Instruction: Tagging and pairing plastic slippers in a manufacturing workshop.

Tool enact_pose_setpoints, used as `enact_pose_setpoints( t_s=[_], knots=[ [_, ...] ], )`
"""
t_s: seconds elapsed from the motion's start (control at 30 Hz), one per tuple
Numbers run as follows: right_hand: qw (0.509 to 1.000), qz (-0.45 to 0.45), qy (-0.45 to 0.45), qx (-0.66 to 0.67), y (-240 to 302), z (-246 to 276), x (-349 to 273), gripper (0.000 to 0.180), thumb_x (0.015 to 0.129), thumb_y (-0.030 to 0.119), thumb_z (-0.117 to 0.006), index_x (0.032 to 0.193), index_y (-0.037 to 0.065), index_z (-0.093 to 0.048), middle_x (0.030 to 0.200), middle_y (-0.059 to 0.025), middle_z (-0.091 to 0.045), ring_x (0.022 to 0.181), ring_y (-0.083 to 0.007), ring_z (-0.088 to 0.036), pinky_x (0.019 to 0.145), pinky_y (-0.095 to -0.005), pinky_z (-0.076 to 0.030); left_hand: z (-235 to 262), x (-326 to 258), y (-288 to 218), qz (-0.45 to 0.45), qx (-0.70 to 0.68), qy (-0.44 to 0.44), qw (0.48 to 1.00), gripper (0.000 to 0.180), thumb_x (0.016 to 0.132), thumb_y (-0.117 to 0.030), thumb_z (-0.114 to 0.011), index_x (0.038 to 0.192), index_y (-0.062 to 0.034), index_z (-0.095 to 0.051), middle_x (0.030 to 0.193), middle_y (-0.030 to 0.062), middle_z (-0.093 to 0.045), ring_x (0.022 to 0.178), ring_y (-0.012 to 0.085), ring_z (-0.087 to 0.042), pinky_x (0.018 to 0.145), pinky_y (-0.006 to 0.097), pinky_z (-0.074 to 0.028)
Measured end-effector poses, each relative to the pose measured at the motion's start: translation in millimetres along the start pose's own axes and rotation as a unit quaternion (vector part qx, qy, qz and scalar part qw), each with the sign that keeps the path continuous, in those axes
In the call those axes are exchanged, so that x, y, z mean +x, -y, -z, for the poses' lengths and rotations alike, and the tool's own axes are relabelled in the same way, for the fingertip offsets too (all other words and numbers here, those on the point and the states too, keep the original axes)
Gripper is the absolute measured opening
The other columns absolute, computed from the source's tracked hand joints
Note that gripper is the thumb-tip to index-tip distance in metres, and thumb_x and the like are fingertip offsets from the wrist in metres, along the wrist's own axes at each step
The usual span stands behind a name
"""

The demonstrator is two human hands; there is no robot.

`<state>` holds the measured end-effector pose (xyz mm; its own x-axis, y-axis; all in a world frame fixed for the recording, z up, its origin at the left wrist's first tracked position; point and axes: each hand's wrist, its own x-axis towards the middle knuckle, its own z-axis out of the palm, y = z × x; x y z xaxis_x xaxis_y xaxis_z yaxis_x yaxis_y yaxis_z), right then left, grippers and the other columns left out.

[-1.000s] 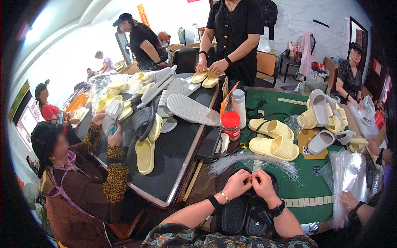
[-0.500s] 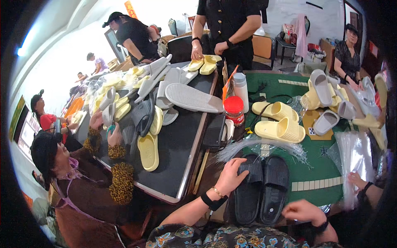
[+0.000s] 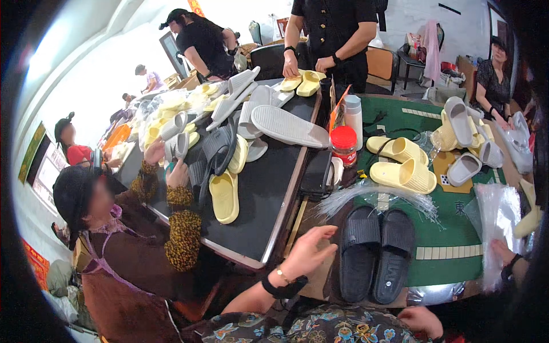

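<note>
Left hand: the left hand [image 3: 309, 251] hovers with fingers spread and released, grasping nothing, just left of the slippers.
Right hand: the right hand [image 3: 420, 321] sits at the lower edge, near the heels; I cannot tell whether it is clenched.
Slippers: the pair of black slippers [image 3: 377, 251] lies side by side, soles down, on the green mat [image 3: 446, 268].
Beyond the slippers: a bundle of clear plastic ties [image 3: 377, 194], then yellow slippers [image 3: 403, 166].

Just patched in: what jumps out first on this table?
A pair of black slippers lies side by side at the near edge of the green mat, right of the open left hand. Behind them sit clear plastic ties and yellow slippers.
</note>
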<state>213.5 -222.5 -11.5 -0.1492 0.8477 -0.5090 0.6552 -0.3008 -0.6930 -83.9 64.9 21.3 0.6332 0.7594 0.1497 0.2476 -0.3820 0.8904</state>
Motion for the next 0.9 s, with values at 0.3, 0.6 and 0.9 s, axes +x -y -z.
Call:
enact_pose_setpoints(
  t_s=[0.3,0.6,0.9],
  knots=[
    [0.982,0.035,-0.185,0.031,54.3,59.7,26.2,0.018,0.078,0.007,-0.067,0.093,-0.001,-0.07,0.065,-0.0046,-0.064,0.059,-0.0077,-0.059,0.057,-0.024,-0.049,83.0,-12.7,-7.4,0.017,0.011,-0.207,0.978,0.039,0.082,-0.01,-0.07,0.119,-0.0004,-0.06,0.109,0.0107,-0.065,0.1,0.0186,-0.063,0.086,0.031,-0.051],
    [0.941,0.037,-0.33,-0.071,39.7,66.2,95.7,0.022,0.075,0.023,-0.074,0.08,0.002,-0.067,0.07,-0.0127,-0.064,0.066,-0.0295,-0.064,0.062,-0.0394,-0.05,199.7,19.7,17.9,-0.021,0.328,-0.4,0.855,0.047,0.074,-0.014,-0.074,0.117,-0.0022,-0.058,0.112,0.0158,-0.06,0.11,0.0317,-0.054,0.097,0.041,-0.043],
    [0.927,-0.015,-0.276,-0.255,68.5,33.4,119.7,0.061,0.08,0.056,-0.065,0.09,-0.004,-0.061,0.08,-0.0261,-0.066,0.076,-0.0406,-0.066,0.067,-0.0494,-0.052,227.5,51.5,47.0,0.194,0.515,-0.367,0.75,0.053,0.071,-0.025,-0.077,0.12,-0.0147,-0.058,0.125,0.0107,-0.052,0.115,0.0331,-0.05,0.091,0.05,-0.044]
  ],
)
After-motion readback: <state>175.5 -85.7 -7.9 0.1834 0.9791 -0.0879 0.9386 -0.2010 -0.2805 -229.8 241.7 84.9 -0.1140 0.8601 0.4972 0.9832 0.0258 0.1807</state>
